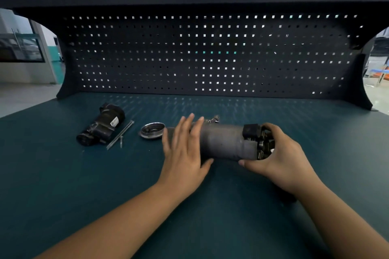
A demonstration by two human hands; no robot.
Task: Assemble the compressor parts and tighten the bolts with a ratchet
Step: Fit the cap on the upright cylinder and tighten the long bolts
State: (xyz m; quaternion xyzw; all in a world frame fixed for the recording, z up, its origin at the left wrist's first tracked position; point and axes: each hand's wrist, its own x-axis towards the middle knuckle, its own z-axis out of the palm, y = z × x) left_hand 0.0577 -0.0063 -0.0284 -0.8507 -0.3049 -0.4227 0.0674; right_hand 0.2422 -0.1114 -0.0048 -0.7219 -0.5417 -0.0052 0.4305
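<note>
A grey cylindrical compressor housing (223, 143) lies on its side on the green bench top (63, 185), near the middle. My right hand (280, 153) grips its right end, fingers curled round the dark fitting there. My left hand (185, 145) lies over the housing's left end with fingers straight and spread, thumb under the front side. A black compressor part (101, 125) lies at the left. Beside it lie two long thin bolts (121, 134). A round metal cap (152, 130) sits just left of my left hand.
A small metal piece (214, 119) lies behind the housing. A black perforated back panel (210, 54) with a shelf above closes off the rear of the bench. The bench's front half holds only my forearms.
</note>
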